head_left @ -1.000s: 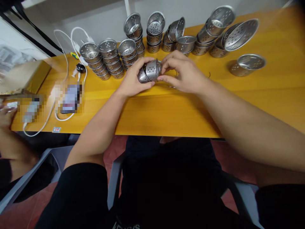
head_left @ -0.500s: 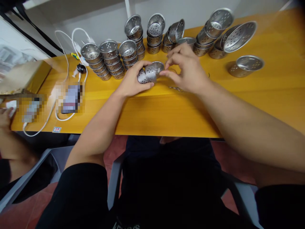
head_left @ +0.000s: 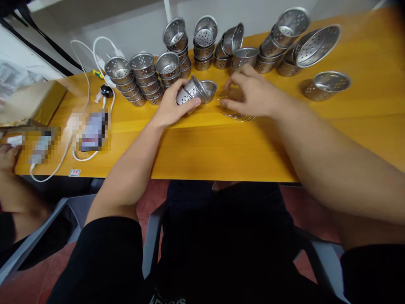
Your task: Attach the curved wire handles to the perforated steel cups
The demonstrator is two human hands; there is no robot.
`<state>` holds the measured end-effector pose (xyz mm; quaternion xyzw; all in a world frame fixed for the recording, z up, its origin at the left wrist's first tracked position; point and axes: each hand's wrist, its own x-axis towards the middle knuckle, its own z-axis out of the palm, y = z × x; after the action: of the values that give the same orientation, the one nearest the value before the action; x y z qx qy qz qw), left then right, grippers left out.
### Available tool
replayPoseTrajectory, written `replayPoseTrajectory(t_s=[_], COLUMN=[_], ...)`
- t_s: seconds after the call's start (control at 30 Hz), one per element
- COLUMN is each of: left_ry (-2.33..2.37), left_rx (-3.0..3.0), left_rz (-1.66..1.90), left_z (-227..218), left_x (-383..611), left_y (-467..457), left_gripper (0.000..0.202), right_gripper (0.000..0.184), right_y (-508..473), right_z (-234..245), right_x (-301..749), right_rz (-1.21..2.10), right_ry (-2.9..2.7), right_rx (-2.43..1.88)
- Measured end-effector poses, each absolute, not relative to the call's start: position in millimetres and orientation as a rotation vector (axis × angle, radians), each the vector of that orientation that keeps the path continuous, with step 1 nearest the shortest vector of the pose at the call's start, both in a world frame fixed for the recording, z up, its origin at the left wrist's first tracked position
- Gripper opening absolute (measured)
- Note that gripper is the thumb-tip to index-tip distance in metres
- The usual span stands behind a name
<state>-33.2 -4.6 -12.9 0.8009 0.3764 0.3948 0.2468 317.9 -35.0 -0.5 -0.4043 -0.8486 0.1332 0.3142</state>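
Observation:
My left hand [head_left: 172, 103] is wrapped round two nested perforated metal cups [head_left: 191, 90], tilted with their rims to the upper right. Just right of them, close to their rim, another metal cup [head_left: 209, 91] stands on the table. My right hand [head_left: 248, 93] hovers low with thumb and fingers apart, slightly blurred. Beneath it lie several thin curved metal wires [head_left: 238, 116], partly hidden by the hand. A fine line of wire shows near the thumb tip; whether the fingers touch it is unclear.
Stacks of perforated cups [head_left: 142, 63] line the back of the yellow table [head_left: 202, 156]. A single cup [head_left: 327, 85] stands at right. Phone [head_left: 93, 131], white cables and a cardboard box [head_left: 38, 101] lie left. Another person's hand [head_left: 8, 156] rests at the far left edge.
My right hand has drawn away from the cups, its thumb and fingers parting over the wires. My left hand has shifted left with the nested cups, leaving one cup apart from them.

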Motion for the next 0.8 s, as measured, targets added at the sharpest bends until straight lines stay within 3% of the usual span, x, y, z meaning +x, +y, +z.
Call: replayPoseTrajectory(t_s=[0.13,0.27,0.5,0.8], left_ry=[0.973,0.919,0.937,0.941], left_rx=[2.201,2.253,2.213,2.284], left_rz=[1.047,1.026,1.007,0.890], left_z=[-8.4,-15.7,-39.7,-32.6], left_x=[-29.1,-30.6,-33.5,-29.2], left_y=[-9.8,-4.1,13.1,5.2], left_gripper=[0.108,0.108,0.114,0.110], right_gripper=[0.072,0.064,0.058,0.038], right_y=[-57.4,-65.1,-66.3,-40.4], right_z=[8.3,8.5,21.6,5.2], right_x=[285.6,268.0,278.5,272.7], right_rz=[0.411,0.514,0.403,0.145], right_ry=[-2.212,-2.215,-2.115,-2.311], right_rx=[-0.774,-0.815,-1.245,-1.224])
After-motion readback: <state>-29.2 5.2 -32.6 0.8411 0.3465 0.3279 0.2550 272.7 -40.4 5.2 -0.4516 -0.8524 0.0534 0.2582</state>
